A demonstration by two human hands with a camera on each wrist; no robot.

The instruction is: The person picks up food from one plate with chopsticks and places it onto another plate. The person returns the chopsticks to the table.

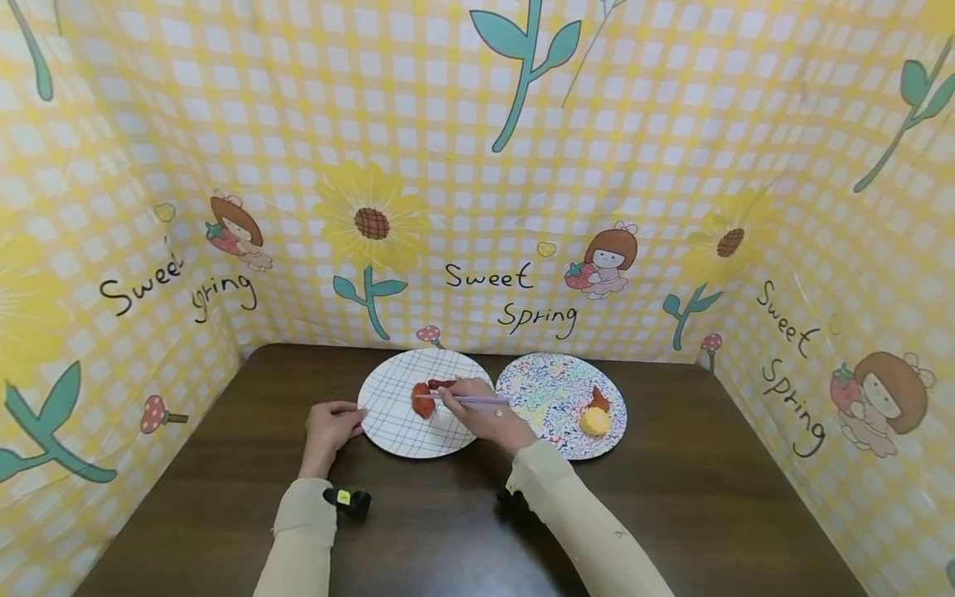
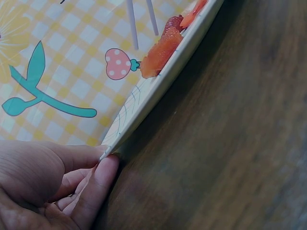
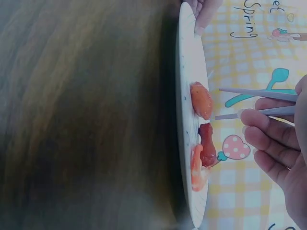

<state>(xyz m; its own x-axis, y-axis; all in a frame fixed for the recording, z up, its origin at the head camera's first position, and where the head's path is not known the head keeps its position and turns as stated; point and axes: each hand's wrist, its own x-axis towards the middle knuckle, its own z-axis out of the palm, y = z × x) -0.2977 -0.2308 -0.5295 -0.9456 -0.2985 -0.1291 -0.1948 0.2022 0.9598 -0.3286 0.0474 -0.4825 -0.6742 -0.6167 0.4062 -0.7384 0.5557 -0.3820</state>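
Note:
My left hand (image 1: pixel 332 429) pinches the left rim of a white plate with blue grid lines (image 1: pixel 388 435), thumb and finger on its edge in the left wrist view. Between the fingers of my right hand (image 1: pixel 488 414) is a pair of pale purple chopsticks (image 3: pixel 259 92). Their tips stand apart just above the plate, near a glossy orange-red piece of food (image 3: pixel 201 100), without touching it. Beside that lie a dark red, sausage-like piece (image 3: pixel 207 143) and a paler orange piece (image 3: pixel 195 167). From the head view, my right hand partly covers these two.
A second plate with multicoloured speckles (image 1: pixel 537 414) stands close on the right. It bears a round yellow piece (image 1: pixel 595 421) and a reddish-brown pointed piece (image 1: pixel 600 398). Yellow checked cloth (image 1: pixel 477 207) walls in the back and sides of the dark wooden table (image 1: pixel 418 531).

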